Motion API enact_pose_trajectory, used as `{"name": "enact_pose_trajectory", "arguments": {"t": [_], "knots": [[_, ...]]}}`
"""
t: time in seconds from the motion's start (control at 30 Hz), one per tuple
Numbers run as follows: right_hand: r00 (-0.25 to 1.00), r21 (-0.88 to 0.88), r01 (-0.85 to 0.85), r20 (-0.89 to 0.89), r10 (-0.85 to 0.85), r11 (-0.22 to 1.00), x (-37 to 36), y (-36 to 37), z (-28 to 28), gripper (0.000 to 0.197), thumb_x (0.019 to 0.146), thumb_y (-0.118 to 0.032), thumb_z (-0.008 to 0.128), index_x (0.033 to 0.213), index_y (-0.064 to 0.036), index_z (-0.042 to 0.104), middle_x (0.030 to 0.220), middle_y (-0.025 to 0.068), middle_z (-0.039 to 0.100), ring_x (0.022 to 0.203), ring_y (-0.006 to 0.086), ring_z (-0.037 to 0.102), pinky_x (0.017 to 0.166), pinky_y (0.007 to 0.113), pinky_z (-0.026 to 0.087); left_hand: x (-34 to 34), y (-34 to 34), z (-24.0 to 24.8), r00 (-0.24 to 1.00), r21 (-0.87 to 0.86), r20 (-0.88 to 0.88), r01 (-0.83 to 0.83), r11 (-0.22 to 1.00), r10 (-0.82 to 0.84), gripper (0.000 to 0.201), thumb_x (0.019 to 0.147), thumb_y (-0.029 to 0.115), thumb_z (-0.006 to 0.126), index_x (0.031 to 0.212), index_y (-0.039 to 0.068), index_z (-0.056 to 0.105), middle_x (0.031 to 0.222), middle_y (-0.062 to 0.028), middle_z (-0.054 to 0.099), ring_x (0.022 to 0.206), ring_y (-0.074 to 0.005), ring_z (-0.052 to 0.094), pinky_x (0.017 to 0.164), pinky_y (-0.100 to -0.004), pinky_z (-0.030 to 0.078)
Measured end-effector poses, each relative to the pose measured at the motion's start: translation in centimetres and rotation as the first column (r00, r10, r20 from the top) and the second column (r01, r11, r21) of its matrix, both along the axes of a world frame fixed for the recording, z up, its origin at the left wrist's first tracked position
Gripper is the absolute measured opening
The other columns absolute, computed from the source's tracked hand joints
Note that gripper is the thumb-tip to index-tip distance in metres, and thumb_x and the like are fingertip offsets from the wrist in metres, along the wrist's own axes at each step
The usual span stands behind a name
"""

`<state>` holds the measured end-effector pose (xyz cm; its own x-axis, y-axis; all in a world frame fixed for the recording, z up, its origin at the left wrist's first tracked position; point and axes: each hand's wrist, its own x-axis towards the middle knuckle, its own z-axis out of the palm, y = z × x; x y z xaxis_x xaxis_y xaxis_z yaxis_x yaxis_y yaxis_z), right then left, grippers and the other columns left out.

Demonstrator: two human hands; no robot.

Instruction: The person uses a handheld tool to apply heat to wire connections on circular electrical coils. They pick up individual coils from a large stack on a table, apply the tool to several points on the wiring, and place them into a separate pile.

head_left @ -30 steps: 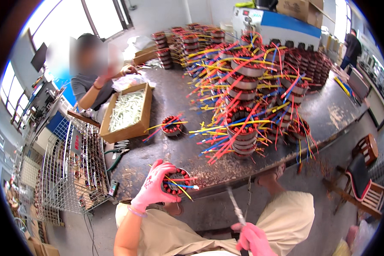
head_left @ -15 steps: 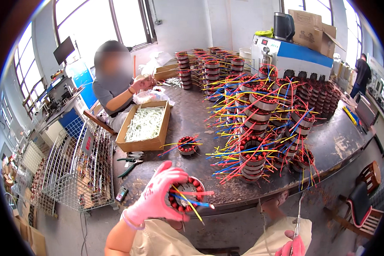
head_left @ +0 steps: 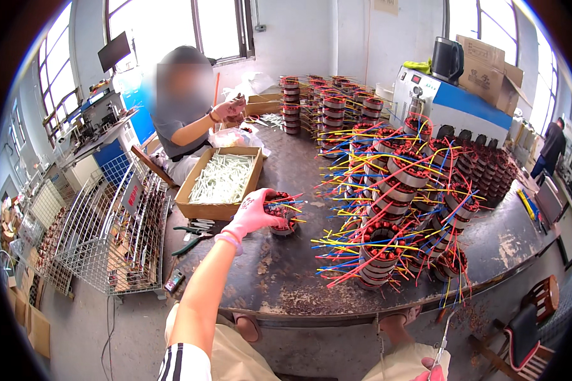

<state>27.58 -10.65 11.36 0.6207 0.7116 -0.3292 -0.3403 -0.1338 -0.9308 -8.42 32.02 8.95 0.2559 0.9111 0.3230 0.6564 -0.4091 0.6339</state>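
My left hand (head_left: 254, 214), in a pink glove, reaches over the table with its fingers closed round a wound motor stator (head_left: 285, 204). Red, blue and yellow wires stick out of this ring. It sits on top of another stator (head_left: 282, 230), apparently resting on it. Low at the right, my right hand (head_left: 431, 373), partly cut off by the frame's edge, grips a thin metal tool (head_left: 446, 336) with a long slim tip pointing up. Near my left hand stands a cardboard box (head_left: 210, 211) full of white sleeves.
Tall stacks of wired stators (head_left: 380, 254) fill the table's right half. Pliers (head_left: 192, 241) lie at the left edge, beside a wire cart (head_left: 117, 254). Across the table a co-worker (head_left: 183, 120) handles small parts. A white and blue machine (head_left: 454, 101) stands at the back right.
My left hand has carried the stator forward from above my lap to the single stator on the table. My right hand stays low with the tool. The whole view has shifted slightly.
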Motion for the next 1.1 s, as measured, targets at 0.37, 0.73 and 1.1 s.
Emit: {"name": "enact_pose_trajectory", "arguments": {"t": [0.37,0.73,1.1], "knots": [[0.998,0.034,-0.063,-0.013,0.063,0.997,0.5,0.5,0.2,0.035,0.105,-0.032,0.048,0.112,0.0010,0.058,0.059,-0.0041,0.033,0.055,0.0088,0.034,0.064,0.029,0.041,1.3,1.0,-3.5,0.994,-0.091,0.009,-0.108,0.990,0.109,0.085,0.055,0.040,0.091,0.124,0.001,0.059,0.119,-0.0162,0.065,0.112,-0.0294,0.063,0.099,-0.0376,0.048],[0.997,0.098,-0.058,0.054,0.053,0.993,0.3,-0.1,-1.0,0.044,0.105,-0.039,0.045,0.116,0.0020,0.058,0.059,-0.0045,0.031,0.056,0.0079,0.033,0.063,0.029,0.040,1.5,0.6,-1.5,0.997,-0.198,-0.016,-0.073,0.977,0.071,0.080,0.058,0.036,0.090,0.124,0.002,0.061,0.118,-0.0144,0.068,0.112,-0.0256,0.065,0.098,-0.0352,0.048],[0.999,0.112,-0.018,0.049,0.013,0.994,-0.2,-0.2,-1.1,0.030,0.105,-0.032,0.046,0.085,-0.0088,0.052,0.057,-0.0039,0.029,0.052,0.0080,0.031,0.061,0.029,0.042,1.6,0.6,-2.0,0.998,-0.172,-0.003,-0.055,0.984,0.056,0.076,0.061,0.035,0.089,0.123,0.002,0.060,0.119,-0.0149,0.067,0.114,-0.0271,0.064,0.099,-0.0362,0.048]]}}
